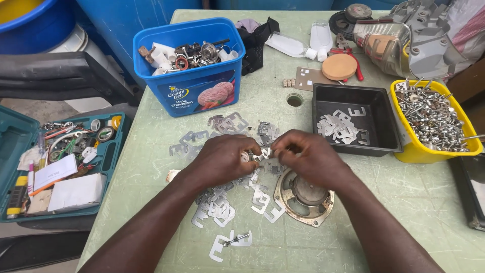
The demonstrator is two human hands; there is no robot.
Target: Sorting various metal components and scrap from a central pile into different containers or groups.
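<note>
At frame centre the left hand [225,156] and right hand [308,156] pinch together one small metal plate [261,154], while few plates [339,126] lie in the black tray [374,139] and many loose plates [222,205] remain on the table [404,202].

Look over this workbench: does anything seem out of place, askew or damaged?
Flat metal brackets lie scattered loose around both hands instead of in the black tray. A bare speaker frame lies among them, stripped of its cone.
</note>
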